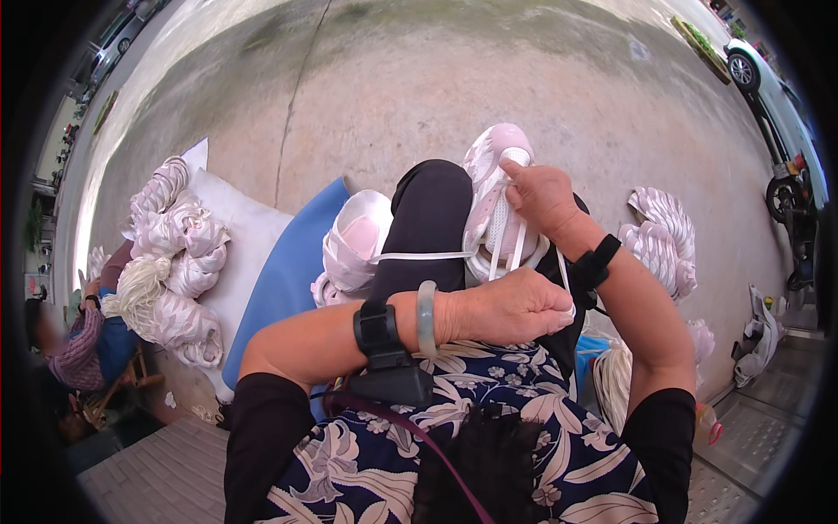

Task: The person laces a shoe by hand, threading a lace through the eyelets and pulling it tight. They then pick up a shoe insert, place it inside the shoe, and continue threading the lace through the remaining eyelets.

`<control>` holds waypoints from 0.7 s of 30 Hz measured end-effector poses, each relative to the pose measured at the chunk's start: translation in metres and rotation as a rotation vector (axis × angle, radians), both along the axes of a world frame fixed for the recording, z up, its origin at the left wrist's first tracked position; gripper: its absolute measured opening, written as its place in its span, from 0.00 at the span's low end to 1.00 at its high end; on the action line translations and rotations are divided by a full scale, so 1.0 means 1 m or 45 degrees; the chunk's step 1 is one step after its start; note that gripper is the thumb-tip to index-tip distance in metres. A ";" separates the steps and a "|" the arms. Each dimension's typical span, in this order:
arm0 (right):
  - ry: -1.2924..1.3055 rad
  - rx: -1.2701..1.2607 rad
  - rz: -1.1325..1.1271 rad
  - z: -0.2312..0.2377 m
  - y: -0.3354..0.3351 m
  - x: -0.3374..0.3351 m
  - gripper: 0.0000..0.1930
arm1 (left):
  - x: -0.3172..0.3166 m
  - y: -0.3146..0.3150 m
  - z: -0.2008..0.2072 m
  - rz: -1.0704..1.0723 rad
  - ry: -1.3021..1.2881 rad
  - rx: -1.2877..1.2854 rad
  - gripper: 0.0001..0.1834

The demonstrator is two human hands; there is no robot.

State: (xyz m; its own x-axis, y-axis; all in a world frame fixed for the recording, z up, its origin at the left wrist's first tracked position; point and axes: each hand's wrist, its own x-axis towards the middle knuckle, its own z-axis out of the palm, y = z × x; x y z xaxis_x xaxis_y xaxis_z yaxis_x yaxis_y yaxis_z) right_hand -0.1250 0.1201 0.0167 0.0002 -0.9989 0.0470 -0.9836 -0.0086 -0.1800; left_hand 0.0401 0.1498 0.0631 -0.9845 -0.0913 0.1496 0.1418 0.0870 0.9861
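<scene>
A white and pale pink sneaker (491, 188) rests across my lap, toe pointing away, with white laces (515, 249) trailing loose from its eyelets. My right hand (539, 199) grips the shoe's right side, thumb and finger at the tongue and lace area near the toe. Below the shoe's heel end, my left hand (515, 306) is closed in a fist, and a bit of white lace shows at its fingertips. One lace end stretches leftward over my dark trouser knee. Beside that knee stands another pale pink and white shoe (353, 240).
Bundled pink and white shoe parts (179, 236) lie on a white sheet (249, 214) at left, beside a blue sheet (292, 262). More bundles (662, 240) sit at right, above a hank of cream laces (614, 380). A person (83, 345) sits at far left; a car (772, 96) stands far right.
</scene>
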 end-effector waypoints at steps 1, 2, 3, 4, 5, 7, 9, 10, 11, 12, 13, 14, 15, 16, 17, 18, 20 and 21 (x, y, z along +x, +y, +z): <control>0.052 0.017 0.056 0.000 -0.001 0.001 0.09 | 0.000 0.000 0.001 0.000 0.000 0.003 0.14; 0.052 0.020 0.056 0.000 -0.003 0.003 0.09 | 0.000 -0.001 0.004 0.013 0.020 -0.037 0.13; 0.154 0.080 0.101 -0.001 -0.006 0.005 0.09 | 0.000 -0.001 0.006 0.025 0.039 -0.077 0.13; 0.254 0.138 0.148 0.000 -0.010 0.008 0.08 | 0.001 -0.001 0.006 0.026 0.038 -0.076 0.13; 0.253 0.139 0.149 0.000 -0.013 0.010 0.08 | 0.001 -0.001 0.006 0.042 0.034 -0.078 0.13; 0.498 0.166 0.386 0.004 -0.018 0.012 0.06 | 0.001 -0.001 0.007 0.055 0.031 -0.080 0.13; 0.530 0.148 0.493 0.008 -0.021 0.012 0.05 | 0.001 -0.001 0.008 0.069 0.039 -0.127 0.13; 0.561 0.128 0.600 0.008 -0.022 0.011 0.05 | 0.001 0.000 0.008 0.065 0.039 -0.126 0.13; 0.560 0.129 0.597 0.007 -0.023 0.010 0.05 | 0.000 0.000 0.007 0.080 0.053 -0.150 0.13; 0.573 0.133 0.618 0.007 -0.024 0.009 0.05 | 0.000 0.001 0.007 0.095 0.066 -0.174 0.13; 0.586 0.136 0.638 0.006 -0.024 0.008 0.05 | 0.000 0.001 0.008 0.091 0.065 -0.175 0.13; 0.584 0.136 0.635 0.003 -0.023 0.008 0.05 | 0.001 0.001 0.009 0.120 0.056 -0.210 0.13; 0.446 0.092 0.486 0.000 -0.021 0.007 0.06 | 0.002 0.001 0.010 0.149 0.047 -0.245 0.13; 0.310 0.049 0.339 -0.003 -0.020 0.007 0.06 | 0.003 0.000 0.012 0.146 0.046 -0.246 0.13; 0.308 0.048 0.336 -0.005 -0.020 0.005 0.06 | 0.004 0.000 0.014 0.168 0.065 -0.302 0.12; 0.113 -0.039 0.062 -0.006 -0.021 0.002 0.07 | 0.005 0.000 0.016 0.189 0.084 -0.357 0.12; -0.263 -0.096 -0.288 -0.009 -0.021 -0.012 0.10 | 0.002 0.002 0.018 0.187 0.137 -0.394 0.12; -0.264 -0.097 -0.293 -0.013 -0.015 -0.016 0.10 | 0.000 0.003 0.019 0.190 0.192 -0.429 0.12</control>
